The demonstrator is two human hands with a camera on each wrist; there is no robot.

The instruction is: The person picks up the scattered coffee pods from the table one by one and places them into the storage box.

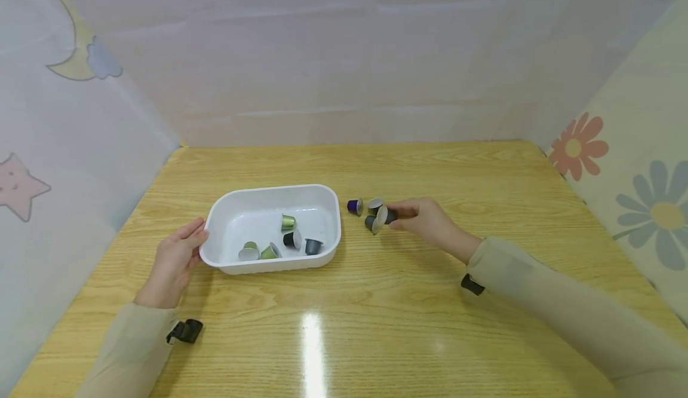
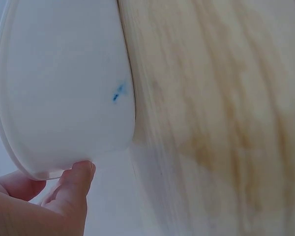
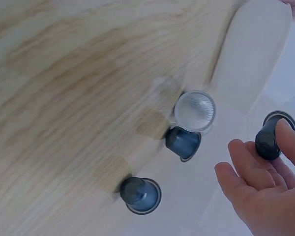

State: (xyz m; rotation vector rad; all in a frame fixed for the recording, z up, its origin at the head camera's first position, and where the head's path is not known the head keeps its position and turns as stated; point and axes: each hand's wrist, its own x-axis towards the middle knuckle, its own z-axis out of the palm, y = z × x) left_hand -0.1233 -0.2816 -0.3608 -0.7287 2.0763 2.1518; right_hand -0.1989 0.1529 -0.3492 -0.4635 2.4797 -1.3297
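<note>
My left hand (image 1: pixel 171 262) grips the left end of a white plastic tub (image 1: pixel 271 195), thumb on the rim and fingers on the outer wall, as the left wrist view also shows. Inside the tub lie several coffee capsules, among them a green one (image 1: pixel 288 222), a black one (image 1: pixel 292 239) and a grey one (image 1: pixel 313 247). To the right of the tub, my right hand (image 1: pixel 427 222) pinches a dark coffee capsule (image 3: pixel 268 140) between thumb and fingers. Near it on the table are a purple capsule (image 1: pixel 352 206), a foil-lidded capsule (image 1: pixel 375 205) and a dark grey capsule (image 1: pixel 370 223).
The wooden table (image 1: pixel 376 326) carries the tub and the loose capsules. A pale fabric wall (image 1: pixel 349 57) stands at the back, with printed side walls left and right. A small black device (image 1: pixel 185 330) is strapped at the left wrist.
</note>
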